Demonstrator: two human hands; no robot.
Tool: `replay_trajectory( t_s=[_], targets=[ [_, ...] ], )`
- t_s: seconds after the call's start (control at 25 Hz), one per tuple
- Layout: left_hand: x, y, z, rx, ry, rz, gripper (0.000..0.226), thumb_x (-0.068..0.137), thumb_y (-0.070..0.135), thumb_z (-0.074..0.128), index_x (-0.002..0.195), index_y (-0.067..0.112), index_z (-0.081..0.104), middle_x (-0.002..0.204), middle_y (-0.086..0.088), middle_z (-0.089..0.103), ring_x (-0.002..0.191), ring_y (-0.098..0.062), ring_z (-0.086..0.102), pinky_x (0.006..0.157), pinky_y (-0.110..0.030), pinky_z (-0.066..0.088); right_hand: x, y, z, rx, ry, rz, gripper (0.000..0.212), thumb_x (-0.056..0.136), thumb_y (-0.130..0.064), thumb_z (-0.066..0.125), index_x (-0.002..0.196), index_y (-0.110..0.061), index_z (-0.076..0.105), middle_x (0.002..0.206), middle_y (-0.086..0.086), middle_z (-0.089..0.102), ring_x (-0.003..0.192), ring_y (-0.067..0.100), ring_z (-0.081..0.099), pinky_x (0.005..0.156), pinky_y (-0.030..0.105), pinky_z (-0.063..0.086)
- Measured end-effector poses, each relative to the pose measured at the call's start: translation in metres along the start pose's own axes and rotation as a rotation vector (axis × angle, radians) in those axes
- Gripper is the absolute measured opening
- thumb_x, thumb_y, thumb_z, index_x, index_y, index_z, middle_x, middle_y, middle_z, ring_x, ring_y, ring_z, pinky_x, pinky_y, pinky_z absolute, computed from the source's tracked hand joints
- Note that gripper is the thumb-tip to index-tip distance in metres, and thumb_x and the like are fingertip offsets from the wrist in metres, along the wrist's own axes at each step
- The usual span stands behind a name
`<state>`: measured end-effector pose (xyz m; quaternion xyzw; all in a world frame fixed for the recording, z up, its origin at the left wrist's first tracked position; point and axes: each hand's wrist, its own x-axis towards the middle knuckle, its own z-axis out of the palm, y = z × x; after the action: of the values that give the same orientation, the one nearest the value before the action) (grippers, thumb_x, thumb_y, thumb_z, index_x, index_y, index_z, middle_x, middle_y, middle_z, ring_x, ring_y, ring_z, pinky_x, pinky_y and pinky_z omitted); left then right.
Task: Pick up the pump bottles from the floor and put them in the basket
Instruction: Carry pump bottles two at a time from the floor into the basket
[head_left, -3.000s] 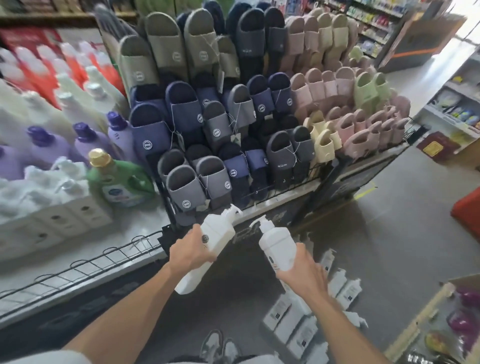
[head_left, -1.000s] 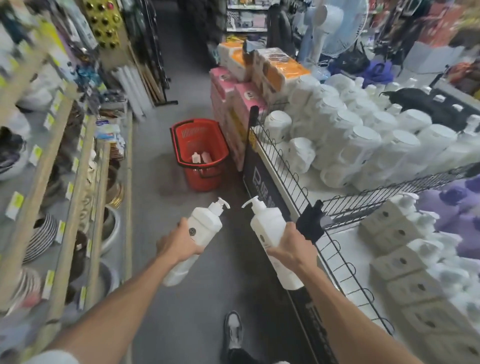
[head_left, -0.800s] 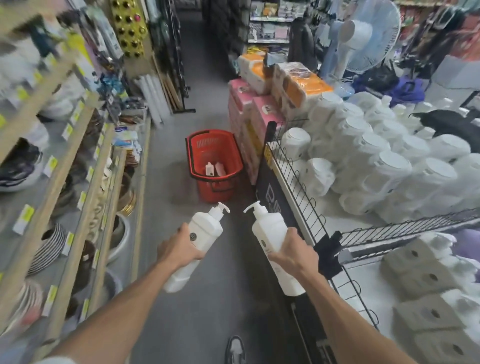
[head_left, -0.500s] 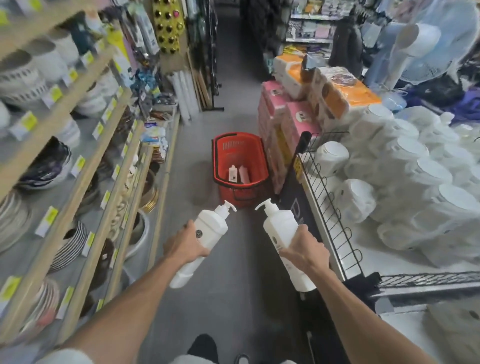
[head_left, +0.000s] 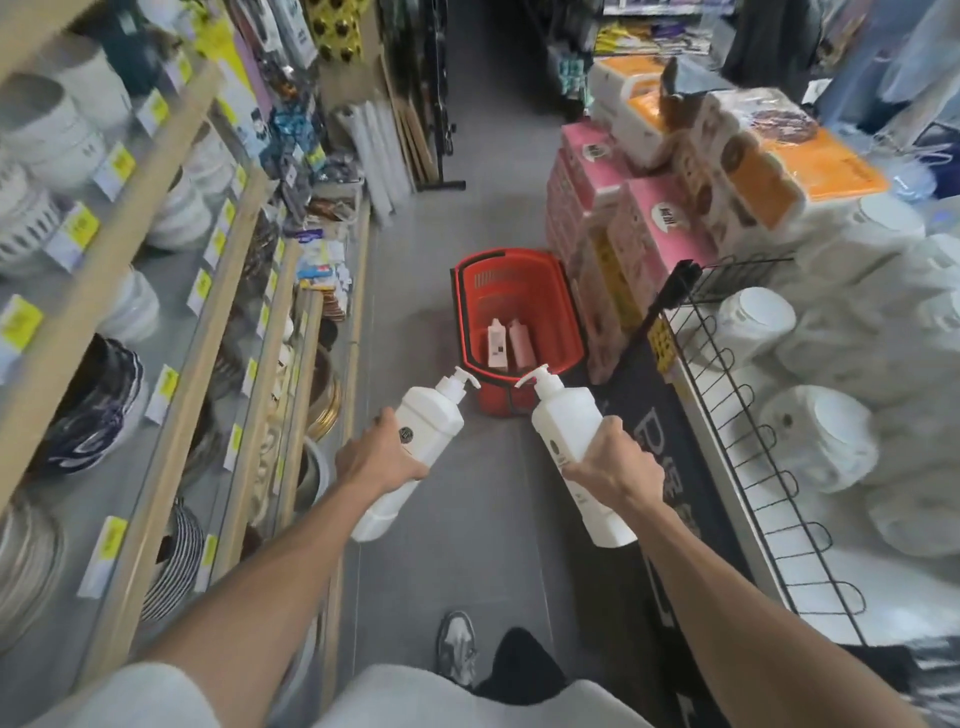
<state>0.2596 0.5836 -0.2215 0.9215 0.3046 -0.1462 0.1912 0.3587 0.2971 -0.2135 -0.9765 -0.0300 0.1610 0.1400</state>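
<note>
My left hand (head_left: 378, 457) grips a white pump bottle (head_left: 421, 434) around its middle, pump end pointing forward and up. My right hand (head_left: 610, 467) grips a second white pump bottle (head_left: 563, 421) the same way. Both bottles are held side by side at waist height over the grey aisle floor. A red shopping basket (head_left: 470, 291) stands on the floor just beyond the bottle pumps, against a pink stack. Two pump bottles (head_left: 511, 340) lie inside the basket.
Wooden shelves with bowls and plates (head_left: 171, 291) line the left of the aisle. On the right stand pink and orange tissue packs (head_left: 654, 208) and a black wire-edged display (head_left: 748, 426) full of white appliances. My shoe (head_left: 457, 647) shows on the grey floor below.
I have turned from the slipper display and walked down the aisle with both bottles. The red basket has come much closer and sits just ahead of the pumps.
</note>
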Motion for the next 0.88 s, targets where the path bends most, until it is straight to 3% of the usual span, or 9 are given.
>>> replay_trajectory(
  t_s=[0.24,0.48,0.88],
  targets=[
    [0.093,0.013,-0.035,-0.045,-0.017,0.021,0.074,0.059,0.044,0.082,0.111,0.018,0.036,0.108,-0.003,0.058,0.089,-0.031,0.059,0.078,-0.039,0.051,0.078,-0.050,-0.005,0.016,0.007,0.008,0.064,0.064,-0.050,0.077,0.104,-0.020,0.036,0.096,0.001,0.061,0.083,0.033,0.066,0.072,0.040,0.054],
    [0.187,0.054,-0.063,-0.019,-0.031,0.056,0.075,0.062,0.044,0.083,0.116,0.018,0.038,0.112,-0.005,0.059,0.093,-0.032,0.061,0.079,-0.039,0.051,0.172,-0.074,-0.012,0.037,0.017,0.019,0.074,0.060,-0.057,0.080,0.107,-0.020,0.036,0.099,0.002,0.063,0.085,0.030,0.067,0.073,0.043,0.058],
    [0.342,0.129,-0.102,-0.045,-0.067,0.017,0.072,0.063,0.041,0.083,0.114,0.017,0.037,0.113,-0.005,0.060,0.098,-0.032,0.061,0.075,-0.036,0.046,0.332,-0.111,-0.046,0.035,0.040,0.037,0.073,0.066,-0.051,0.080,0.115,-0.020,0.037,0.104,0.003,0.063,0.087,0.029,0.069,0.072,0.044,0.060]
  ],
)
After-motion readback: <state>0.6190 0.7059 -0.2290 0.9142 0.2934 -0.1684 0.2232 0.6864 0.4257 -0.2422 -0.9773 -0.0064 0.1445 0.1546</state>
